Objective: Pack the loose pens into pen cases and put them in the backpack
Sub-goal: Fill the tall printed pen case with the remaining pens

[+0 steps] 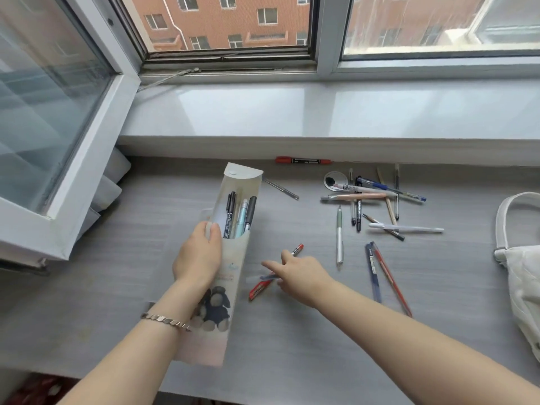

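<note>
The left hand (198, 255) grips the open pen case (230, 229) by its left edge and props it tilted, mouth pointing away, its lower end on the gray surface (292, 346). Several pens (239, 214) already stand inside, just beyond the thumb, and the flap (242, 171) hangs open at the far end. The case front carries a picture of plush animals and some small writing, too small to read.

To the right of the case, the right hand (298, 276) reaches palm down over a red pen (260, 287); the fingers are spread and motion blurs them, so it seems to be closing on one or two pens rather than holding them firmly yet. A second red tip (298, 249) shows just past the index finger.

To do this step well, pinch the pen near its middle, turn it in line with the case and slide it in beside the others while the left hand keeps the mouth wide.

Right of the right hand lie a blue pen (373, 273) and another red one (391, 279) side by side. Farther off, a loose pile of pens (377, 200) waits, and a red marker (302, 161) lies against the windowsill; its black label is unreadable. The white backpack (523, 276) sits at the far right edge, well apart from both hands.
</note>
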Action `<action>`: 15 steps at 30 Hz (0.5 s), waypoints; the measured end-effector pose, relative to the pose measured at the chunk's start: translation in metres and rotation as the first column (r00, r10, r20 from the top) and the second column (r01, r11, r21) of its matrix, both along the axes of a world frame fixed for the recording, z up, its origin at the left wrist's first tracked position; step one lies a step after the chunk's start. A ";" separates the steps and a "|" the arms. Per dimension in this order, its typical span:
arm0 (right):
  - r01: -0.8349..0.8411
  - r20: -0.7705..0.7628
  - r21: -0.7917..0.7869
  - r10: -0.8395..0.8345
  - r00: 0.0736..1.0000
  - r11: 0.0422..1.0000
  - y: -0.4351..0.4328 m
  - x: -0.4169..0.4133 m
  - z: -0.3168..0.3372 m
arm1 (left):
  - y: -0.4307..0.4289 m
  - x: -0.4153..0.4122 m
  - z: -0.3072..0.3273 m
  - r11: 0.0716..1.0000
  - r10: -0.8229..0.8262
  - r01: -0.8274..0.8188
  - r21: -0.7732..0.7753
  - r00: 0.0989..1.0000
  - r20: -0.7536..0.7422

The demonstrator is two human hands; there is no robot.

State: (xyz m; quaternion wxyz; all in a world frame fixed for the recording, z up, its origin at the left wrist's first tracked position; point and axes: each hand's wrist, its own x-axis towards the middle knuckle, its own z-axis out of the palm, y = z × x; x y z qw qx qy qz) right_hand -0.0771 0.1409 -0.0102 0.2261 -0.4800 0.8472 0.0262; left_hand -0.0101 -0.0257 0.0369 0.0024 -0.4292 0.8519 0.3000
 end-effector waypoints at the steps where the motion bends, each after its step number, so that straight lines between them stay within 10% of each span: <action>1: -0.026 -0.018 0.060 0.027 0.999 0.998 -0.007 0.000 0.003 | -0.003 0.001 0.001 1.000 0.003 -0.003 -0.002 1.000 -0.001; 7: -0.045 -0.054 -0.055 0.042 0.998 0.997 -0.019 0.003 -0.009 | -0.007 0.010 -0.006 0.999 0.011 -0.012 0.041 1.000 0.011; 11: 0.185 0.175 0.133 -0.206 0.963 0.974 -0.002 -0.021 0.012 | -0.004 0.008 -0.003 0.996 0.064 -0.061 0.063 0.997 -0.037; 15: 0.581 0.446 -0.196 -0.455 0.771 0.790 0.022 -0.045 0.048 | 0.005 0.000 0.003 0.997 0.036 -0.031 0.074 0.998 -0.059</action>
